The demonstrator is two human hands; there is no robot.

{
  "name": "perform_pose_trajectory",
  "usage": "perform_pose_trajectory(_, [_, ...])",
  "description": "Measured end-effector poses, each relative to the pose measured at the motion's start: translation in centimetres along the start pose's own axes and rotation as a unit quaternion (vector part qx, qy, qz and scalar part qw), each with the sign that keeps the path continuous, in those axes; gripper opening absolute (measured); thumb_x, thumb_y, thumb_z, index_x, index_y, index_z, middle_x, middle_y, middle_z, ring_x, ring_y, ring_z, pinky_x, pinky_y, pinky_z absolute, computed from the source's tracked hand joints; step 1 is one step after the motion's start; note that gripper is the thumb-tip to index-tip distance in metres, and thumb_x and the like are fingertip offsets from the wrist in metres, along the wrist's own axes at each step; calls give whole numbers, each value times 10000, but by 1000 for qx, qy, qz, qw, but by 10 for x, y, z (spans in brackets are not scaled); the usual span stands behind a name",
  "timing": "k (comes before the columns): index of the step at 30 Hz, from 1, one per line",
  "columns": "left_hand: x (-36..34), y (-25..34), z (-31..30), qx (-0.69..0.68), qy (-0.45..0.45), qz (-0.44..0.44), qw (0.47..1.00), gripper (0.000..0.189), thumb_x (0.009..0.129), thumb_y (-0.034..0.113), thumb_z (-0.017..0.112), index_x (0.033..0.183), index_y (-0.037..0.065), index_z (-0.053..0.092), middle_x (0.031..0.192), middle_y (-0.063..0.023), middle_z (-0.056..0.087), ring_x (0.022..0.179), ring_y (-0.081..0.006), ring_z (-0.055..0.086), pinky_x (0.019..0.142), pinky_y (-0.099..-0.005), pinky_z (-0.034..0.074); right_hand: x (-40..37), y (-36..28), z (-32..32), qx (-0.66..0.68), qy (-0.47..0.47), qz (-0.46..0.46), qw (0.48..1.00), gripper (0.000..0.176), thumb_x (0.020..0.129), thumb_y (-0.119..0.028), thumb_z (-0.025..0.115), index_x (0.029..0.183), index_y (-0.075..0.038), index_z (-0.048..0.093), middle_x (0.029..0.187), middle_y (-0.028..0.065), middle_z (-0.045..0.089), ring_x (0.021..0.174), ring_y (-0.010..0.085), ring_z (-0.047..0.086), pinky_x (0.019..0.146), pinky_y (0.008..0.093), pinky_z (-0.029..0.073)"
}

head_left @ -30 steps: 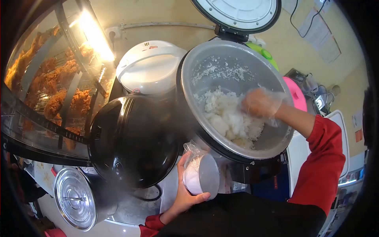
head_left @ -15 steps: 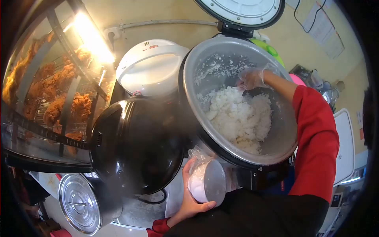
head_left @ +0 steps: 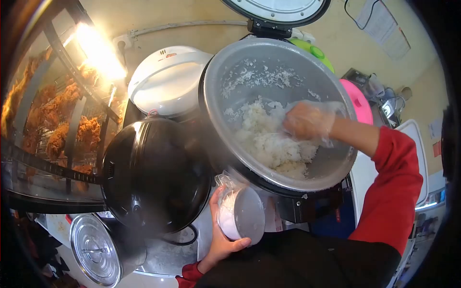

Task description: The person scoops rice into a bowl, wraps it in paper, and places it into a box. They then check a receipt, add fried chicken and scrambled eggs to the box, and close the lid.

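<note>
Inside the large grey metal pot of a rice cooker (head_left: 336,158) lies a mound of cooked white rice (head_left: 261,127). My right hand (head_left: 305,120), in a clear plastic glove, is at the right side of the mound with its fingers curled in. Steam and the glove blur the fingertips, so what they grip is hidden. Below the pot's front rim, my left hand (head_left: 223,240) is wrapped round a white round cup (head_left: 249,216). Crumpled clear plastic film (head_left: 228,185) sticks out at the cup's upper left.
A closed black-lidded cooker (head_left: 158,177) and a white-lidded one (head_left: 168,79) stand left of the pot. Fried chicken (head_left: 60,139) sits in a lit glass cabinet. A steel lidded pot (head_left: 96,249) is at lower left. The open lid (head_left: 283,7) rises behind the rice.
My right hand has moved from the pot's back right wall down to the rice. My left hand still holds the cup. The whole view has shifted slightly.
</note>
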State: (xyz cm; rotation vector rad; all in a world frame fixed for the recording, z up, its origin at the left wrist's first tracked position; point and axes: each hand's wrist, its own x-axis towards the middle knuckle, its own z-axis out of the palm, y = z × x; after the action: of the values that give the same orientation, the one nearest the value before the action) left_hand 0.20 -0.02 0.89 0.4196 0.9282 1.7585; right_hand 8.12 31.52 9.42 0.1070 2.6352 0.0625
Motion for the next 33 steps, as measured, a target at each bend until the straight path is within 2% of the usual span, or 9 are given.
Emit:
perform_pose_trajectory(4, [2, 2, 2, -10, -5, -1, 1000, 1164, 530, 314, 828, 1383, 101, 67, 1320, -148, 290, 1227, -266, 342, 1007, -405, 305, -20, 2, -5, -40, 161, 39, 985, 139, 640, -144, 553, 619, -8, 571, 630, 189, 570, 602, 329, 584, 548, 398, 461])
perform_pose_trajectory(13, [4, 4, -2, 17, -19, 13, 1000, 1151, 543, 266, 826, 1385, 103, 58, 1303, -144, 323, 1216, -262, 361, 1000, -400, 317, -4, 13, -15, -79, 117, 88, 986, 145, 654, -155, 543, 633, -11, 553, 626, 174, 558, 603, 343, 566, 554, 400, 458])
perform_pose_trajectory(16, [4, 3, -2, -5, -28, 0, 1000, 1150, 544, 248, 827, 1385, 104, 54, 1305, -147, 325, 1215, -263, 364, 999, -398, 315, -10, 25, -20, -40, 229, 30, 972, 151, 674, -172, 538, 669, -23, 559, 650, 163, 558, 626, 337, 563, 590, 399, 461])
perform_pose_trajectory(19, [4, 2, -3, 19, -26, 11, 999, 1138, 553, 266, 822, 1383, 105, 60, 1308, -148, 325, 1213, -267, 368, 1002, -401, 314, -9, 24, -14, -45, 159, 51, 985, 156, 680, -195, 548, 695, -41, 564, 665, 155, 559, 648, 332, 562, 611, 391, 461])
perform_pose_trajectory(22, [4, 2, -3, 30, -25, 19, 999, 1133, 556, 274, 819, 1383, 109, 62, 1312, -147, 322, 1216, -268, 364, 1003, -403, 315, -25, 16, -20, 28, 238, 55, 969, 158, 702, -188, 577, 764, -43, 570, 729, 136, 564, 718, 308, 561, 632, 368, 443])
perform_pose_trajectory(25, [2, 6, 2, 13, -13, 6, 1000, 1136, 554, 277, 821, 1384, 115, 63, 1316, -147, 318, 1223, -268, 355, 1001, -403, 318, -38, 48, -4, -16, 328, 12, 945, 126, 705, -198, 585, 693, -74, 604, 689, 122, 584, 650, 303, 573, 585, 381, 452])
perform_pose_trajectory(28, [3, 5, 5, -6, -9, 7, 1000, 1134, 553, 277, 821, 1384, 121, 64, 1315, -148, 320, 1223, -268, 355, 1000, -403, 322, -46, 49, -36, -119, 0, 325, 938, 149, 677, -225, 595, 772, -123, 645, 807, 102, 637, 754, 278, 607, 628, 401, 484])
perform_pose_trajectory(31, [1, 4, 8, -17, -3, 4, 1000, 1140, 549, 283, 822, 1384, 118, 65, 1312, -150, 323, 1219, -269, 359, 1001, -404, 323, -42, 81, -2, -36, -32, 421, 906, 181, 687, -260, 591, 743, -107, 671, 770, 93, 650, 672, 266, 617, 585, 403, 481])
perform_pose_trajectory(33, [2, 6, 5, -10, -2, 1, 1000, 1148, 542, 289, 824, 1384, 113, 64, 1310, -152, 324, 1218, -269, 360, 1002, -405, 321, -27, 108, 27, -98, -88, 329, 935, 208, 688, -282, 591, 775, -115, 680, 794, 79, 656, 701, 259, 622, 594, 397, 487])
